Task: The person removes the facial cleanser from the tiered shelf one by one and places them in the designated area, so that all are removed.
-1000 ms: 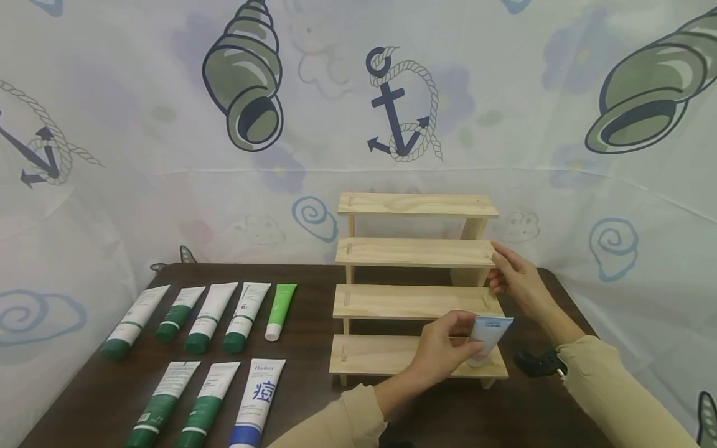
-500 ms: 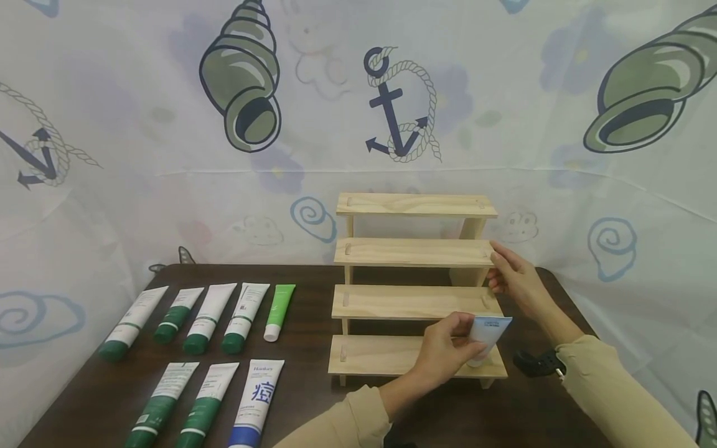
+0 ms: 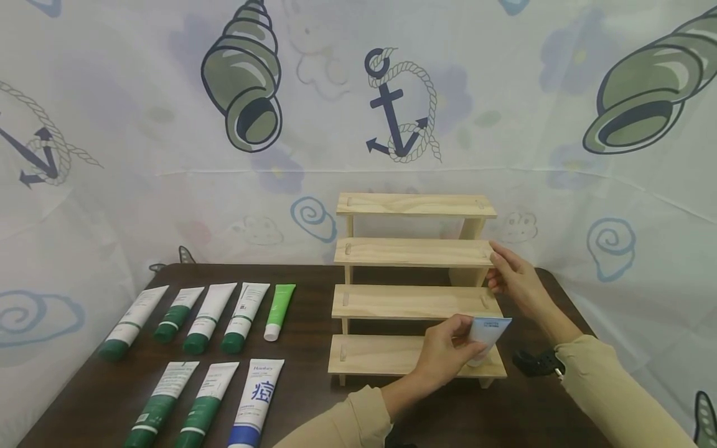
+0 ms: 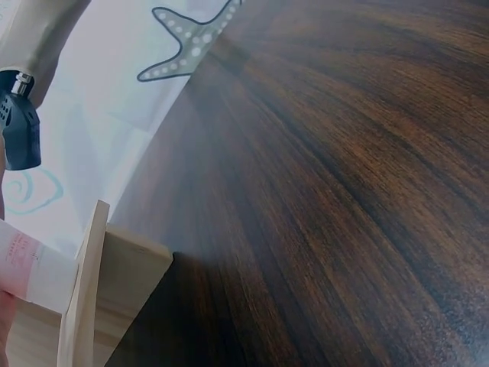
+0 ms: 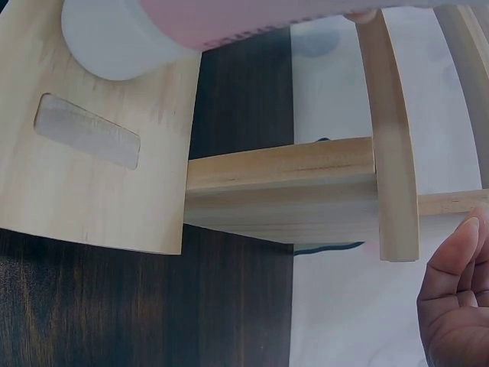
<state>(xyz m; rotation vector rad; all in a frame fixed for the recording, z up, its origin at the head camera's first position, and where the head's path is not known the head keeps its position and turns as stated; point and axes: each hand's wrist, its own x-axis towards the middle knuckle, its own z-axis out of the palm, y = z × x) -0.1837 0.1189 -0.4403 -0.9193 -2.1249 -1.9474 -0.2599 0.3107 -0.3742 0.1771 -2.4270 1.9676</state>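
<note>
My left hand (image 3: 442, 351) pinches a small tube (image 3: 486, 336) with a pale blue crimped end, upright with its cap down at the right end of the lowest shelf. In the right wrist view the tube's white cap (image 5: 114, 38) sits on the board, below a pink body. The left wrist view catches only part of the tube (image 4: 50, 279) at its edge. My right hand (image 3: 515, 280) holds the right end of the second-highest board of the wooden tiered stand (image 3: 411, 252), thumb above and fingers curled beneath. Its fingertips (image 5: 462, 248) meet the board's edge in the right wrist view.
On the dark table (image 3: 313, 404), left of the stand, several white-and-green tubes (image 3: 204, 317) lie in two rows. A green tube (image 3: 280, 311) and a blue-and-white tube (image 3: 256, 401) lie among them. A patterned curtain (image 3: 313, 124) hangs behind.
</note>
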